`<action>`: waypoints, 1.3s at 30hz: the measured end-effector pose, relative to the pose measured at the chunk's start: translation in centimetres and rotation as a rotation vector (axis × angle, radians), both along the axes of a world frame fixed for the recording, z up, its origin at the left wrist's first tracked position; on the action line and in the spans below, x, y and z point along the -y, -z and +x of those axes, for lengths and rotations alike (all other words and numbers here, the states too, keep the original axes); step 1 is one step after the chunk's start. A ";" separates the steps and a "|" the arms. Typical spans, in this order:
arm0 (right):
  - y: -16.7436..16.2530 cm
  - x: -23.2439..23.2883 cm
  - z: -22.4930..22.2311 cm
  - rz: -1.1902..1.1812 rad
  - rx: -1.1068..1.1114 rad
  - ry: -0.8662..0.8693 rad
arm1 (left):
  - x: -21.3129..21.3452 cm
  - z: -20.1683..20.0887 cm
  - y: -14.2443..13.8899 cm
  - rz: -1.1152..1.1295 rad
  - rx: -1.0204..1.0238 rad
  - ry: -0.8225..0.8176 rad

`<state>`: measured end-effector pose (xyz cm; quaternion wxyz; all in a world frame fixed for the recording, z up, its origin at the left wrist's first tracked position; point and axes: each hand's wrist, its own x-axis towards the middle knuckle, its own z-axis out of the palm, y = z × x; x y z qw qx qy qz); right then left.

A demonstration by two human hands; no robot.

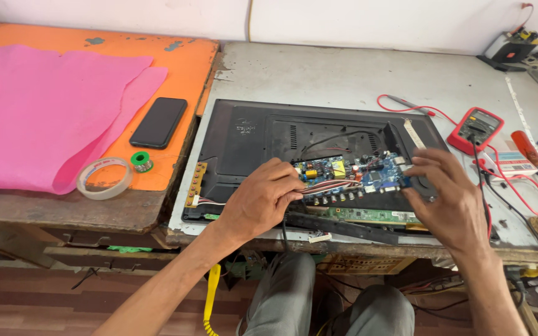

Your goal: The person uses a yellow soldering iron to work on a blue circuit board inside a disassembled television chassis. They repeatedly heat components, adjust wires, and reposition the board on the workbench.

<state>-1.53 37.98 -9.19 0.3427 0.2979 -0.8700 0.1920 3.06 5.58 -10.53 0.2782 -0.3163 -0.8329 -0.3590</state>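
Note:
A flat black television (250, 134) lies face down on the grey bench, its back open. A blue circuit board (353, 172) with a striped ribbon cable (325, 185) sits in the open part. My left hand (263, 199) grips the board's left edge by the cable. The board's right edge is held by the spread fingers of my right hand (446, 196). A green board strip (368, 214) shows below the blue one.
A red multimeter (476, 129) with red and black leads lies right of the set, beside a red-handled screwdriver (524, 146). On the orange table at left are pink sheets (38, 112), a black phone (159, 122), a tape roll (103, 178) and a solder spool (141, 161).

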 end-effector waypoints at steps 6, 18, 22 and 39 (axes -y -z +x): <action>-3.1 -0.3 -1.3 -0.040 0.580 0.023 | -0.1 0.2 0.5 0.004 -0.056 -0.023; -3.9 1.6 -3.3 0.384 0.610 0.078 | 0.2 0.9 0.5 -0.027 -0.117 -0.026; -4.0 1.7 -2.5 0.213 0.278 -0.104 | 0.5 1.0 0.8 -0.042 -0.116 -0.029; -2.1 1.5 -2.0 0.180 0.203 -0.089 | -0.2 1.1 2.9 -0.246 -0.320 -0.124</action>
